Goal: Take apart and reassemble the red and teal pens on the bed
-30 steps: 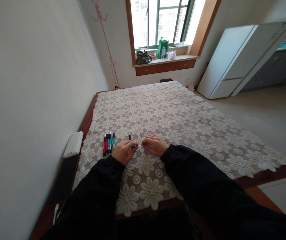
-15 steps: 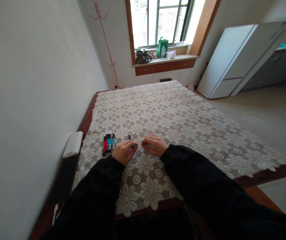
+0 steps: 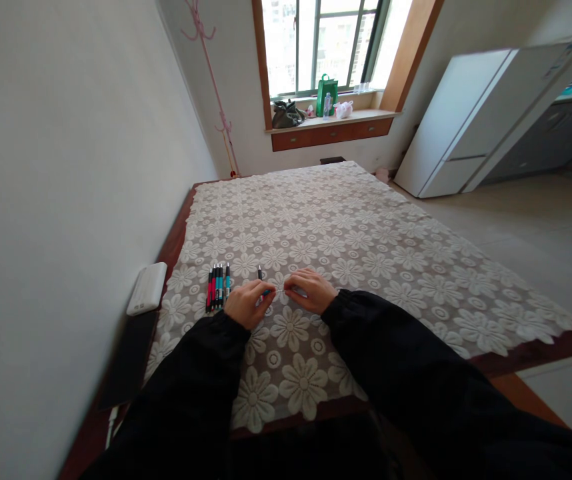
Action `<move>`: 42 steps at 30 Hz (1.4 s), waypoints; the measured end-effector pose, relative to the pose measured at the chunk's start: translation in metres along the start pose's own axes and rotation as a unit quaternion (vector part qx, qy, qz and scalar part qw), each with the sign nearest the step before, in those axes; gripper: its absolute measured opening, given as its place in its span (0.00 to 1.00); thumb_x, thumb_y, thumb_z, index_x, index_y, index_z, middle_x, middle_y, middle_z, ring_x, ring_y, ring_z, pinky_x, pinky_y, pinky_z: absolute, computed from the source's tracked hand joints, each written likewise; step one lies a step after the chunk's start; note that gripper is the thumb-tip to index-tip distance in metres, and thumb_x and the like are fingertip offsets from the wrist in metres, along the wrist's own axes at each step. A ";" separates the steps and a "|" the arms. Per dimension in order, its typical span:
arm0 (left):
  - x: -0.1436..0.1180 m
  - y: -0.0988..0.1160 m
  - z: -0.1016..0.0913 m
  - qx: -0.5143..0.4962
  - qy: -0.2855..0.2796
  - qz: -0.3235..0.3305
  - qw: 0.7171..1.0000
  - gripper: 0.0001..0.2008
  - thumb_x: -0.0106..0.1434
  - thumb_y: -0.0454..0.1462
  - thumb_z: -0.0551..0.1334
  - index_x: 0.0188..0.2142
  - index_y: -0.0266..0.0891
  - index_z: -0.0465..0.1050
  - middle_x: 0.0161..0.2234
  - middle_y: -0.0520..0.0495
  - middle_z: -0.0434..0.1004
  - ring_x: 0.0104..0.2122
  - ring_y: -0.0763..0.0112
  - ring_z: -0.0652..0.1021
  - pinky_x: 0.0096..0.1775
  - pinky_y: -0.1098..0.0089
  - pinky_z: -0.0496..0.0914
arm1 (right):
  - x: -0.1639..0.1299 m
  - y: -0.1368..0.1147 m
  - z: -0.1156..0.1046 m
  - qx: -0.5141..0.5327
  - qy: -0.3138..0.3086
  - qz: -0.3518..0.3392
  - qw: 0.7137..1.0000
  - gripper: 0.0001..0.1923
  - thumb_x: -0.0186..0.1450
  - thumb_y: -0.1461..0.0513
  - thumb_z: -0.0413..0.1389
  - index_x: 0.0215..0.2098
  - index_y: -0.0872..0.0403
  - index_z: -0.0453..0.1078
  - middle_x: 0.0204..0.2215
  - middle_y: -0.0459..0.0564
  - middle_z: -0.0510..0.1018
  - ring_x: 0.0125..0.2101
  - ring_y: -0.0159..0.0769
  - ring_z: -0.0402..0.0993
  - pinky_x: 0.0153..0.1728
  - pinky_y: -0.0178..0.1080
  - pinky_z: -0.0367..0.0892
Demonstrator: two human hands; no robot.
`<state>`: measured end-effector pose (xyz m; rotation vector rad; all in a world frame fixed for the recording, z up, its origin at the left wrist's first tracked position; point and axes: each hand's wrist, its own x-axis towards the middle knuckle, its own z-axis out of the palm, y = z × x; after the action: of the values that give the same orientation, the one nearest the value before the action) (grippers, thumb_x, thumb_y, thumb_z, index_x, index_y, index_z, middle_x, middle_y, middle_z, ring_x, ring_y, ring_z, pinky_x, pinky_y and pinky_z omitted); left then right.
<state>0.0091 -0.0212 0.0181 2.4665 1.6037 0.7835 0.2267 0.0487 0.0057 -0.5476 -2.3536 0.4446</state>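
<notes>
Both hands [image 3: 279, 297] half-hiding blue pen [image 3: 266, 292]

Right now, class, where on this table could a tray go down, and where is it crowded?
Bare lace tablecloth runs from the hands to the far edge and out to the right edge. Crowded: the row of pens by the left hand, the teal pen it holds with the right hand, and the white box at the wall.

Your left hand [image 3: 247, 303] and right hand [image 3: 311, 289] pinch a thin teal pen part [image 3: 269, 292] between them over the lace cloth [image 3: 346, 240]. Row of pens [image 3: 217, 287] lies just left.
</notes>
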 end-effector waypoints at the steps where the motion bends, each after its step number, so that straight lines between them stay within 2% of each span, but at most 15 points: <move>1: 0.000 0.000 0.000 0.001 0.001 0.000 1.000 0.09 0.70 0.41 0.55 0.41 0.44 0.73 0.37 0.50 0.79 0.35 0.70 0.78 0.37 0.70 0.67 | 0.000 0.000 0.000 0.000 0.001 0.000 1.000 0.01 0.67 0.62 0.55 0.37 0.51 0.68 0.32 0.47 0.78 0.35 0.36 0.73 0.42 0.40 0.65; 13: 0.000 -0.001 0.000 -0.003 -0.001 0.000 1.000 0.08 0.69 0.41 0.57 0.41 0.44 0.73 0.37 0.51 0.79 0.31 0.73 0.76 0.35 0.70 0.66 | 0.000 0.001 0.001 -0.004 -0.003 -0.004 1.000 0.01 0.67 0.62 0.55 0.37 0.51 0.68 0.32 0.48 0.77 0.35 0.37 0.73 0.41 0.40 0.65; 23: 0.000 0.000 0.000 -0.001 0.000 0.001 1.000 0.08 0.69 0.41 0.57 0.41 0.43 0.73 0.38 0.51 0.79 0.33 0.72 0.77 0.35 0.70 0.66 | 0.000 0.001 0.001 -0.002 0.002 -0.007 1.000 0.01 0.67 0.62 0.55 0.37 0.52 0.68 0.32 0.48 0.78 0.35 0.36 0.73 0.42 0.40 0.65; 30: -0.001 -0.003 0.002 -0.002 -0.005 0.004 1.000 0.08 0.70 0.41 0.55 0.41 0.44 0.72 0.38 0.50 0.79 0.38 0.69 0.79 0.38 0.70 0.68 | 0.000 0.001 0.001 -0.002 0.001 -0.005 1.000 0.02 0.67 0.62 0.55 0.37 0.52 0.68 0.32 0.48 0.78 0.34 0.36 0.73 0.42 0.40 0.65; 37: -0.001 -0.004 0.002 -0.008 0.001 0.000 1.000 0.08 0.69 0.42 0.57 0.41 0.43 0.71 0.38 0.50 0.80 0.37 0.68 0.79 0.38 0.69 0.69 | 0.000 0.001 0.001 -0.007 -0.004 -0.003 1.000 0.01 0.67 0.62 0.55 0.37 0.52 0.69 0.31 0.47 0.77 0.34 0.36 0.72 0.41 0.40 0.64; 42: -0.001 -0.003 0.002 0.002 -0.008 -0.002 1.000 0.08 0.70 0.42 0.55 0.41 0.44 0.72 0.38 0.51 0.79 0.37 0.68 0.79 0.38 0.69 0.69 | 0.000 0.000 0.000 -0.006 -0.002 -0.004 1.000 0.01 0.67 0.62 0.55 0.37 0.52 0.69 0.31 0.47 0.77 0.34 0.36 0.72 0.41 0.40 0.64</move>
<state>0.0076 -0.0205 0.0152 2.4652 1.6069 0.7574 0.2268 0.0487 0.0057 -0.5423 -2.3623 0.4280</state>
